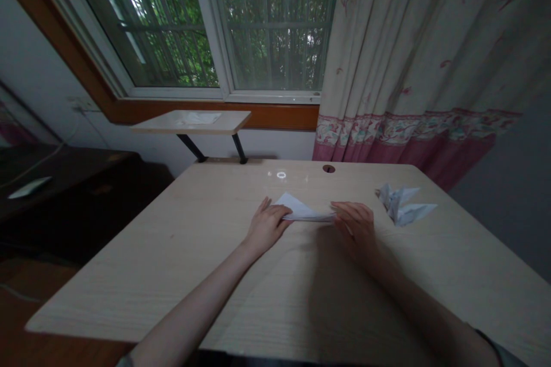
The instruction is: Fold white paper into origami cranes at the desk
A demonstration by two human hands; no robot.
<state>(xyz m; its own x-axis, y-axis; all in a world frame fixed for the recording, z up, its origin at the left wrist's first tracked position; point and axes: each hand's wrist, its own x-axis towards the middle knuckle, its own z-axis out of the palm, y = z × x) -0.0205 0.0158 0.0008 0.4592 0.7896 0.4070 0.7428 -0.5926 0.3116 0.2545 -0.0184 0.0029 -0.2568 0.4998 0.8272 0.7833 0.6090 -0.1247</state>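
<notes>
A folded sheet of white paper lies flat on the light wooden table, near its far middle. My left hand rests on the paper's left end, fingers curled and pressing it down. My right hand lies on the paper's right end, fingers together and pressed flat on the fold. To the right of my right hand sits a finished folded paper figure with pointed wings, apart from both hands.
A round cable hole is in the table's far edge. Behind the table are a small shelf on black brackets, a barred window and a patterned curtain. A dark cabinet stands to the left.
</notes>
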